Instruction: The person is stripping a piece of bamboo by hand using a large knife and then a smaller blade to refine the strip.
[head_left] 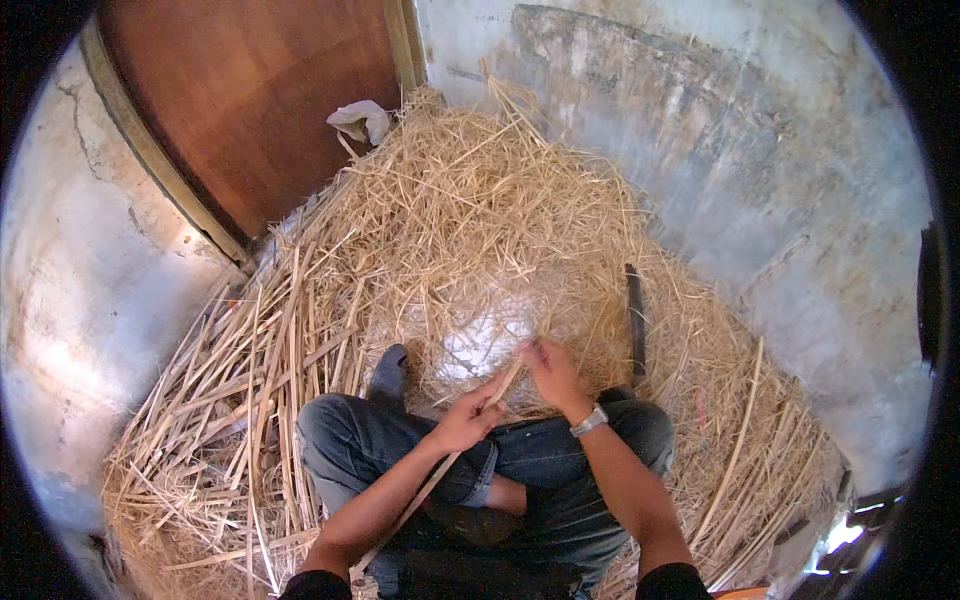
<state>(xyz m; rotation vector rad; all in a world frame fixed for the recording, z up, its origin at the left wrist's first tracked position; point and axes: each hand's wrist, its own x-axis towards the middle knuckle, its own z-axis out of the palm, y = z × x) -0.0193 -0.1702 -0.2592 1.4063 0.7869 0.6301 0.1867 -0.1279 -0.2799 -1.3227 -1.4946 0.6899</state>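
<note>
A long, pale tan strip of dried plant stalk (432, 484) runs slantwise from my lap up between my hands. My left hand (468, 420) is closed around it a little below its upper end. At that upper end, my right hand (553, 378), with a watch (589, 420) on the wrist, has its fingers pinched together on the strip. Both hands are above my crossed legs (350, 440) in dark jeans. Loose straw-like shavings (480, 190) lie heaped just beyond them, around a pale bare patch (482, 345) of floor.
Long dried stalks (290, 350) lie in a pile to my left, and more stalks (735, 450) lie to my right. A dark narrow bar (635, 320) rests near my right knee. A crumpled white bag (362, 121) sits by the brown door (260, 90). Stained walls (680, 130) close in the corner.
</note>
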